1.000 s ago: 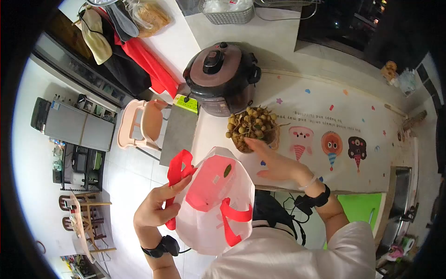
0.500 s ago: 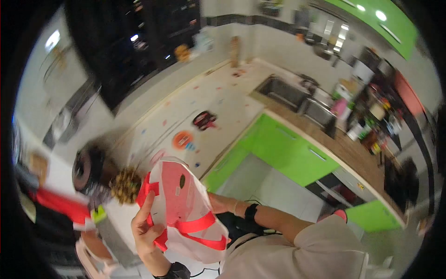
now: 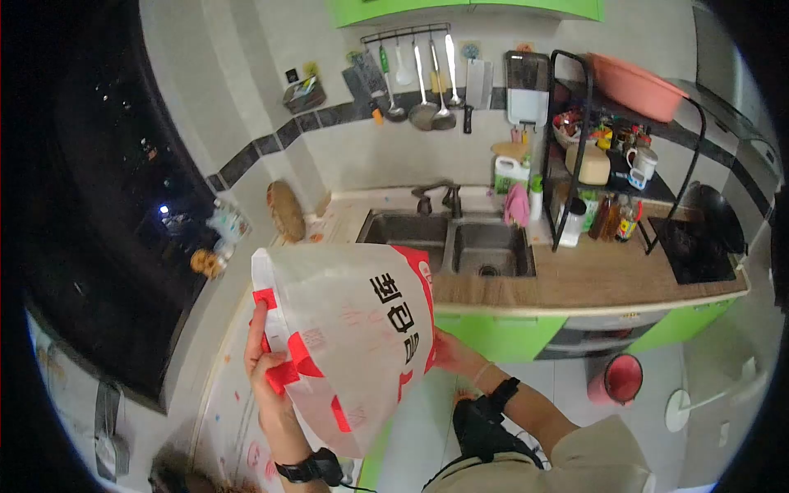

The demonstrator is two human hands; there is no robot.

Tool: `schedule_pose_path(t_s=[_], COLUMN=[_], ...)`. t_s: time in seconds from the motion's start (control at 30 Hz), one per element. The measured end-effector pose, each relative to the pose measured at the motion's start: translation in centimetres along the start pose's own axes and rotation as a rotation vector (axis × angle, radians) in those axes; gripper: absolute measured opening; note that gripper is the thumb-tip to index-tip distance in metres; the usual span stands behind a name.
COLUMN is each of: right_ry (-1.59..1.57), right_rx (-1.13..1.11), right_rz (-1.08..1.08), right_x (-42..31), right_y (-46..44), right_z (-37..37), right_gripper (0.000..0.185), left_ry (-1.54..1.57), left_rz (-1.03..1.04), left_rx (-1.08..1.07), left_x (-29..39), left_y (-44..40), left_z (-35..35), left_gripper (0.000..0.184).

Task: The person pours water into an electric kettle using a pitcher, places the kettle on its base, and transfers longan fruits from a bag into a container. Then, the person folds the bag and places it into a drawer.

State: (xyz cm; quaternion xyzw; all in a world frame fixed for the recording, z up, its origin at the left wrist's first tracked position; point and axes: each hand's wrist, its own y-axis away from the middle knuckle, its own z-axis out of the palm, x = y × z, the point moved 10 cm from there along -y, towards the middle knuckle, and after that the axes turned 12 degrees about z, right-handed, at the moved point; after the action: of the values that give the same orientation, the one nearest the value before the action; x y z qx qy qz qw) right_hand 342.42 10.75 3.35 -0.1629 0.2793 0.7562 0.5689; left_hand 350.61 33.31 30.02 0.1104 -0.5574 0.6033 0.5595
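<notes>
A white and red shopping bag (image 3: pixel 353 320) with black lettering and red straps is lifted in front of me, over the corner of the counter. On its left edge, my left hand (image 3: pixel 267 366) is closed on a red strap, with the index finger stretched along the rim. My right hand (image 3: pixel 454 353) is at the bag's right side near its red end, its fingertips hidden behind the bag. The bag lies tilted, and its inside does not show.
Behind the bag is a double sink (image 3: pixel 491 246) with a dark faucet (image 3: pixel 450 197). To the right stand a black rack (image 3: pixel 585 148), bottles (image 3: pixel 608 218) and a wok (image 3: pixel 713 215). A pink bucket (image 3: pixel 618 380) is on the floor. A dark window (image 3: pixel 90 205) lies left.
My view has swung right toward the sink. The bag has turned from showing its open, pinkish inside to showing its lettered outer face. Both hands stay at it.
</notes>
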Motion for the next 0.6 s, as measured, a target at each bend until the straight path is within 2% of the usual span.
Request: schedule_pose_path(t_s=[0.03, 0.1, 0.2, 0.27, 0.3, 0.37, 0.53, 0.57, 0.6], right_ry=[0.010, 0.246, 0.126, 0.160, 0.169, 0.202, 0.132, 0.090, 0.047], right_rx=[0.002, 0.057, 0.029, 0.143, 0.158, 0.168, 0.186, 0.090, -0.001], right_rz=[-0.012, -0.271, -0.247, -0.220, -0.224, -0.074, 0.003, 0.009, 0.011], right_x=[-4.0, -12.0, -21.4, -26.3, -27.8, -28.3, -27.3, -26.8, -26.4], right_y=[-1.1, -1.7, -2.4, -3.5, -4.0, -7.1, -14.7, -15.6, -16.5], right_z=[-1.8, -5.2, -5.5, -7.3, -7.7, -9.5, -15.2, -14.1, -13.1], right_gripper=[0.050, 0.049, 0.056, 0.070, 0.070, 0.075, 0.074, 0.075, 0.076], left_ry=[0.011, 0.119, 0.185, 0.277, 0.296, 0.465, 0.583, 0.580, 0.436], left_rz=[0.009, -0.068, -0.111, -0.094, -0.096, -0.162, -0.154, -0.176, -0.118], left_rx=[-0.007, -0.128, -0.136, -0.160, -0.159, -0.143, -0.184, -0.195, -0.165], left_x=[-2.3, -7.2, -14.0, -17.0, -18.1, -20.4, -24.9, -24.5, -23.6], left_y=[-3.0, -7.7, -13.9, -17.5, -18.3, -20.2, -25.1, -25.4, -25.9], left_z=[1.0, 4.8, 8.0, 10.8, 11.5, 13.9, 17.4, 18.3, 18.3], left_gripper=[0.084, 0.082, 0.080, 0.079, 0.079, 0.078, 0.075, 0.075, 0.068])
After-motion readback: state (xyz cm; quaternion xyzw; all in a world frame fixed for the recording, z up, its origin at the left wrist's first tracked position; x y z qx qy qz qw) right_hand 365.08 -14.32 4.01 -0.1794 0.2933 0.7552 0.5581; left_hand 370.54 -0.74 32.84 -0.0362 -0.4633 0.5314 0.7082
